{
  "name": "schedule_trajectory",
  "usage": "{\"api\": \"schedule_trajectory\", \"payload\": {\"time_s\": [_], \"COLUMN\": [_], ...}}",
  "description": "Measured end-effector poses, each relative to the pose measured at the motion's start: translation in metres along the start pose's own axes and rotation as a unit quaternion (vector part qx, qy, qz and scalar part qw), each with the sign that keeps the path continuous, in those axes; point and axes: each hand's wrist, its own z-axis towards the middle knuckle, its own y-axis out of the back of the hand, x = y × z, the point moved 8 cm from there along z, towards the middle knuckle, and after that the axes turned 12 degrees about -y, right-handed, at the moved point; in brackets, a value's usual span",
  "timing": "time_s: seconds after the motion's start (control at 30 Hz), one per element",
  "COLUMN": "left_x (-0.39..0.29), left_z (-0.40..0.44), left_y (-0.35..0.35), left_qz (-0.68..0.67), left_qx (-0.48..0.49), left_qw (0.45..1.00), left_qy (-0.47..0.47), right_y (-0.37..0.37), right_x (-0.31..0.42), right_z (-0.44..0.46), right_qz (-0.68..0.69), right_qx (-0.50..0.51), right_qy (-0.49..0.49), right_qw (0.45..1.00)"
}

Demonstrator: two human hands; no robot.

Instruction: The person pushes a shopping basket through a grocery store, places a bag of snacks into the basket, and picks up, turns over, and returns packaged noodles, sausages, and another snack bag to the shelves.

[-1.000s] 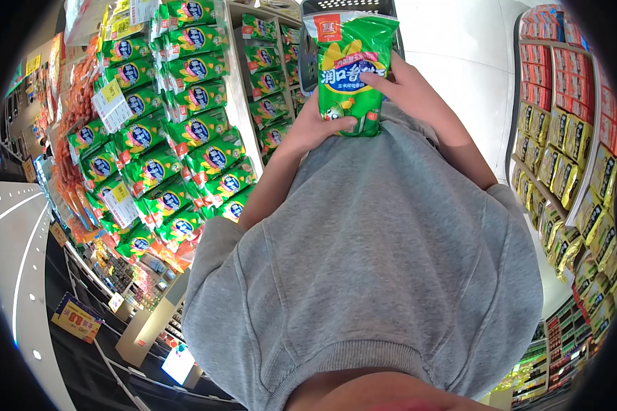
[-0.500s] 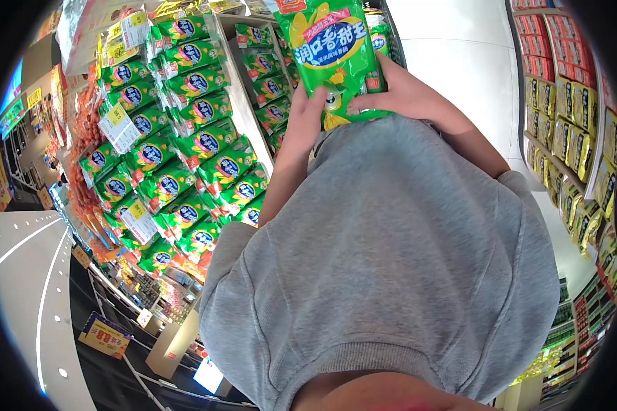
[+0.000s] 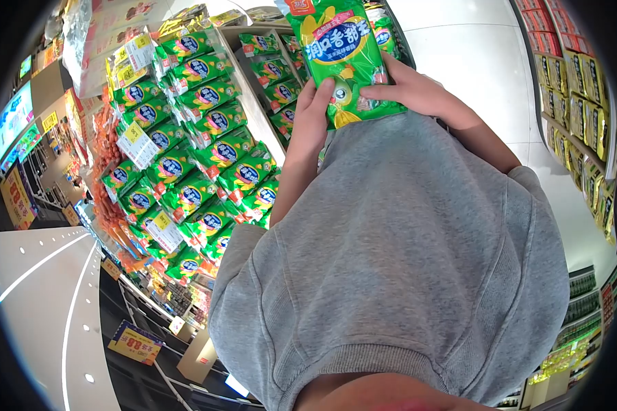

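Note:
A green bag of corn-flavoured sausages (image 3: 346, 68), printed with a blue oval and a yellow corn cob, is held upright in front of my chest. My left hand (image 3: 313, 109) grips its lower left side, thumb on the front. On the lower right side my right hand (image 3: 411, 89) is closed round it, with the thumb lying across the front. The fingers behind the bag are hidden. The bag's lower edge meets the grey sweatshirt (image 3: 391, 226) I wear.
To the left, a rack of matching green bags (image 3: 209, 123) hangs in rows with price tags (image 3: 138, 145). A second column of green bags (image 3: 271, 70) stands behind a pale post. Shelves of yellow packets (image 3: 576, 103) line the right, across a white floor (image 3: 459, 61).
The whole view has shifted slightly, so the racks sit further right. The bag stays in both hands, its top edge now a little more tilted.

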Motion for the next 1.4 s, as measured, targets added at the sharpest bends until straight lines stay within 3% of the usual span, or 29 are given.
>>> {"api": "schedule_trajectory", "payload": {"time_s": [0.2,0.33,0.43,0.53,0.63,0.73,1.23,1.4], "left_x": [-0.007,-0.013,-0.011,-0.003,0.0,-0.002,-0.001,0.002], "left_z": [0.012,0.012,0.01,0.01,0.005,0.002,0.005,0.005], "left_y": [0.005,0.006,0.002,0.005,0.001,-0.01,-0.026,-0.029], "left_qz": [0.004,0.008,-0.014,0.048,0.125,0.113,0.217,0.205], "left_qx": [0.022,-0.006,-0.004,-0.009,0.009,0.015,0.069,0.069], "left_qw": [0.992,0.991,0.993,0.994,0.99,0.991,0.968,0.971], "left_qy": [-0.126,-0.132,-0.119,-0.096,-0.07,-0.067,-0.108,-0.098], "right_y": [0.003,0.001,0.003,-0.001,0.001,0.005,0.012,0.017], "right_x": [0.008,0.012,0.016,0.006,-0.001,-0.003,-0.024,-0.016], "right_z": [-0.01,-0.014,-0.016,-0.015,-0.021,-0.026,-0.02,-0.025], "right_qz": [0.068,0.051,0.046,0.108,0.061,0.064,0.078,0.167], "right_qx": [0.016,0.035,-0.008,0.038,0.038,0.048,0.029,0.03], "right_qy": [-0.036,-0.015,0.058,0.032,-0.022,-0.05,-0.041,-0.017], "right_qw": [0.997,0.998,0.997,0.993,0.997,0.996,0.996,0.985]}}
